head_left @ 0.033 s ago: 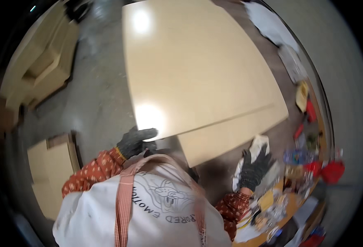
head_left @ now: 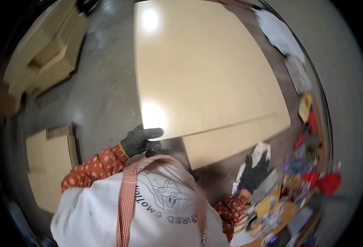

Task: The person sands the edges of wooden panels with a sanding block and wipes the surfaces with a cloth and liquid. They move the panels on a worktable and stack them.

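Observation:
A large pale wood-coloured board (head_left: pixel 206 70) lies in front of me on top of a second pale board (head_left: pixel 226 144), whose near end sticks out below it. My left hand (head_left: pixel 138 142), in a dark grey glove, grips the near left corner of the upper board, fingers over its top face. To the right, my gloved right hand (head_left: pixel 253 175) rests with fingers spread on a crumpled white cloth (head_left: pixel 262 149), beside the boards. Whether any finger hooks the cloth is hidden.
Stacked pale panels (head_left: pixel 52 164) stand on the floor at left, with larger board pieces (head_left: pixel 45 57) beyond. Along the right edge lie a clear plastic bag (head_left: pixel 298 74), a yellow item (head_left: pixel 305 108), red objects (head_left: pixel 329 184) and small clutter (head_left: pixel 267 216).
The whole view has shifted slightly, so the boards appear a little farther right and lower. Both hands keep nearly the same places on the board and the cloth.

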Available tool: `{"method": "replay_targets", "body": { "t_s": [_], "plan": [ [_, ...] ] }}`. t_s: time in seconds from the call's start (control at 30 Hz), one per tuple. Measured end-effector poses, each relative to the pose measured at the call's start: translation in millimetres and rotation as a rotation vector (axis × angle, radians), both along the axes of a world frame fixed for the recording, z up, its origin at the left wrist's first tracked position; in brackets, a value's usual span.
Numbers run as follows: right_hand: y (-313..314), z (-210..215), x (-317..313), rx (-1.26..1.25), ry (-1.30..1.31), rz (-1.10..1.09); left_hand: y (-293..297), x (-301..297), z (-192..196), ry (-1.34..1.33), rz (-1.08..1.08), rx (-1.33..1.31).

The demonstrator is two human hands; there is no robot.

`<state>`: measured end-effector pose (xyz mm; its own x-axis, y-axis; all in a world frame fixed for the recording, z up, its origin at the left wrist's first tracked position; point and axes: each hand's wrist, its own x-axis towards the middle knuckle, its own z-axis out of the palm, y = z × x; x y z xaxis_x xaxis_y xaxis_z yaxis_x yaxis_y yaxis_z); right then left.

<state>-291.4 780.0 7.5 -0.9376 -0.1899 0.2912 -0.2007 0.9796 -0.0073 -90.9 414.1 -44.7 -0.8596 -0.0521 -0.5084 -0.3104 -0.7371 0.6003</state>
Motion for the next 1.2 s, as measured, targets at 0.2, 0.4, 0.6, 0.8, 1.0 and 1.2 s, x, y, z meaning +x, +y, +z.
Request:
{"method": "replay_targets", "body": {
  "t_s": [0.2, 0.4, 0.6, 0.8, 1.0, 1.2],
  "plan": [
    [-46.4, 37.9, -35.5, -0.571, -0.134, -0.119, 2.9, 1.2, 3.5, 0.02, 0.168, 0.088],
    [-199.4, 36.8, -16.0, -0.361, -0.068, 0.85, -0.9, 0.6, 7.7, 0.177, 0.108, -0.05],
    [-326.3, 18.5, 38.7, -0.073, -0.193, 1.568, -1.0, -5.6, -45.9, 0.246, -0.049, -0.15],
    [-456.0, 13.3, -2.2, 0.049, -0.14, 1.375, -9.4, -11.9, -26.9, 0.331, -0.094, -0.119],
    [-529.9, 3.5, -20.3, 0.207, -0.071, 1.34, -9.2, -18.8, -28.2, 0.397, -0.109, -0.083],
    [-441.2, 26.3, 31.3, 0.32, -0.027, 1.587, -11.4, -19.0, -20.6, 0.424, -0.095, -0.078]
  ]
}}
